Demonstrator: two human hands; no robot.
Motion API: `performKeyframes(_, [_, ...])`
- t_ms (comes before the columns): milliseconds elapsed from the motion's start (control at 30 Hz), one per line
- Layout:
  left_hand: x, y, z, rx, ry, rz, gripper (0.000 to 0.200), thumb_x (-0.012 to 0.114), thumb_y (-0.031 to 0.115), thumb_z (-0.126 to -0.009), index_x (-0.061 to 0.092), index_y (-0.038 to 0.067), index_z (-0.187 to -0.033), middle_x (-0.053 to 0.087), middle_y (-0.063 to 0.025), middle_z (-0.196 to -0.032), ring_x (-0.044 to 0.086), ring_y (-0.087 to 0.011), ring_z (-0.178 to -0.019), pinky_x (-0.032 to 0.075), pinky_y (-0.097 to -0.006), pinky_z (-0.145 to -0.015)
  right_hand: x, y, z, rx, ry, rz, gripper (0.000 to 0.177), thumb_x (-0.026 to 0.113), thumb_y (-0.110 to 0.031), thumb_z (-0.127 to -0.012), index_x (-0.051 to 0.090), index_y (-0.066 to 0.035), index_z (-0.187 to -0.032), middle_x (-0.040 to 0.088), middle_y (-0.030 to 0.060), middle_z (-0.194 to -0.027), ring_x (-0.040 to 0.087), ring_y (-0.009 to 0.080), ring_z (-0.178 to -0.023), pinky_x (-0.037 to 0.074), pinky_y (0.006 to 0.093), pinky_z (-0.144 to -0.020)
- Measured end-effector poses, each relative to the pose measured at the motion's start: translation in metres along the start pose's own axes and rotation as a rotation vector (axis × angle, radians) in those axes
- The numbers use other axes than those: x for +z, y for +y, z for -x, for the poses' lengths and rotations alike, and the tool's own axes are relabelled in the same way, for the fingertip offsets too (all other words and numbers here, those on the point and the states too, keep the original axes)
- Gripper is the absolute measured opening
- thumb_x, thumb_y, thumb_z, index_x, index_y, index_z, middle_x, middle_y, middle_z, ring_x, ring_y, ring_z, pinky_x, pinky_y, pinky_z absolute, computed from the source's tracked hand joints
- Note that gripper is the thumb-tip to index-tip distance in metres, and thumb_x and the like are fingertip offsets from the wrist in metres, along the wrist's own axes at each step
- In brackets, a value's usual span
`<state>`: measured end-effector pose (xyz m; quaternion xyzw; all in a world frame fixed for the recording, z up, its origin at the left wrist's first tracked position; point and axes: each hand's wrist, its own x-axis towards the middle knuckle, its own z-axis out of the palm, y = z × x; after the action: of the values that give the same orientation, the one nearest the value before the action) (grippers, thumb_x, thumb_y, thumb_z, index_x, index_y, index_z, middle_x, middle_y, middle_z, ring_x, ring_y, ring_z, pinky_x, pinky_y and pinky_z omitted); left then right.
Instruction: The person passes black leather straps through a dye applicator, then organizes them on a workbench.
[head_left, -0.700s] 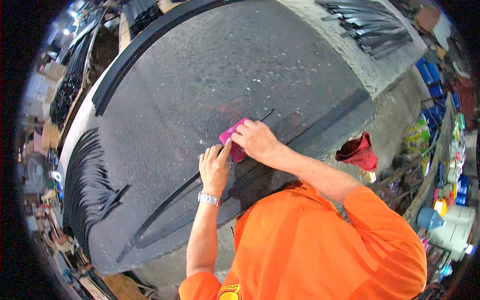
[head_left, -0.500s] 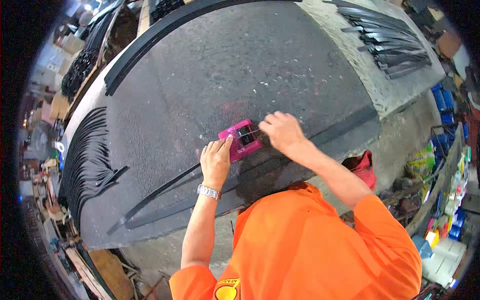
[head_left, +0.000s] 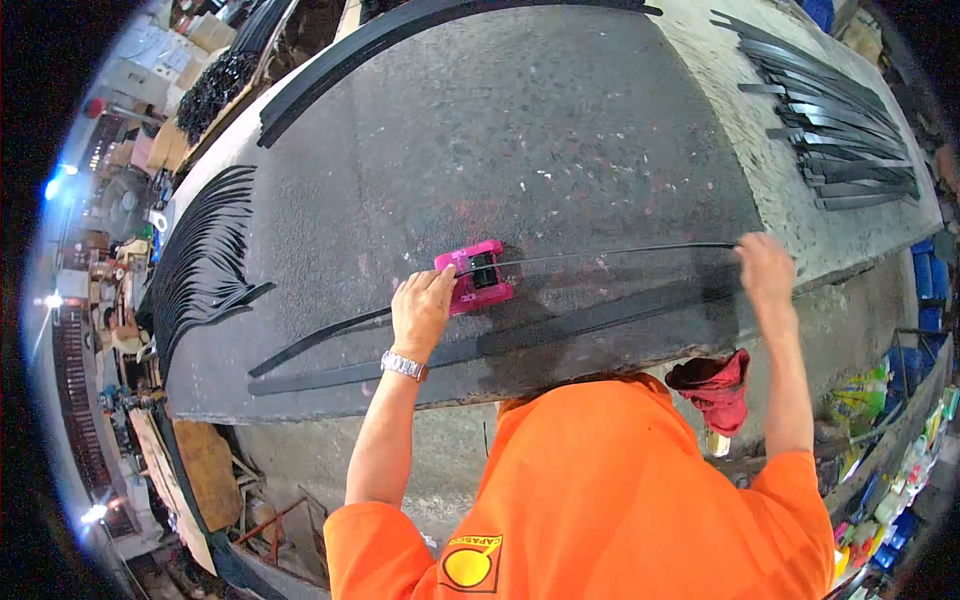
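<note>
A pink device point(head_left: 476, 277) with a black middle part rests on the dark tabletop point(head_left: 480, 130). My left hand point(head_left: 421, 309) lies on its left side, closed around its edge and the black strip point(head_left: 325, 333) there. The strip runs out to the lower left. From the device's right side a thin dark length point(head_left: 620, 251) stretches to my right hand point(head_left: 766, 269), whose fingers are pinched on its far end. Below it, along the table's near edge, lies a wider black strip point(head_left: 600, 313).
Fanned black strips point(head_left: 205, 250) lie at the table's left. More strips point(head_left: 835, 120) are piled at the upper right, and a long curved bundle point(head_left: 380, 45) lies along the far edge. A red cloth point(head_left: 715, 390) hangs by the near edge.
My right hand has moved far to the right, away from the pink device, and the thin length between them is now much longer. My left hand stays at the device.
</note>
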<state>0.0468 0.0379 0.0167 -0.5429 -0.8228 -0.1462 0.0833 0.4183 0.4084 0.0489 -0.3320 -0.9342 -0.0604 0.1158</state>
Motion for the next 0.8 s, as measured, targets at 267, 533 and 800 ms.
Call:
performKeyframes(267, [0.001,0.009,-0.005,-0.041,-0.026,-0.013,0.021,0.066,0.022,-0.089,0.069,0.012,-0.107,0.069,-0.0053,-0.093,0.065,-0.0249,-0.084,0.052,-0.0388,-0.074,-0.01,0.183,0.065,0.316,-0.033,0.2,0.015,0.061,-0.02,-0.09,0.063,-0.013,-0.103,0.066,0.0105,-0.099,0.062,0.0337,-0.098,0.05,0.0456,-0.078])
performKeyframes(533, [0.001,0.016,-0.013,-0.036,-0.036,-0.012,0.019,0.067,0.02,-0.088,0.069,0.011,-0.104,0.069,-0.0062,-0.09,0.066,-0.0261,-0.082,0.053,-0.039,-0.072,-0.04,0.356,0.165,0.602,-0.193,0.361,0.03,0.057,-0.024,-0.092,0.061,-0.012,-0.119,0.067,0.0157,-0.11,0.062,0.0388,-0.101,0.048,0.0486,-0.081])
performKeyframes(800, [0.001,0.021,-0.02,-0.061,-0.071,-0.031,0.018,0.067,0.02,-0.087,0.07,0.011,-0.102,0.069,-0.0064,-0.089,0.066,-0.0265,-0.081,0.054,-0.0397,-0.069,-0.123,0.479,0.298,0.929,-0.194,0.394,0.034,0.052,-0.023,-0.09,0.059,-0.008,-0.12,0.065,0.0196,-0.112,0.061,0.0423,-0.1,0.046,0.047,-0.083])
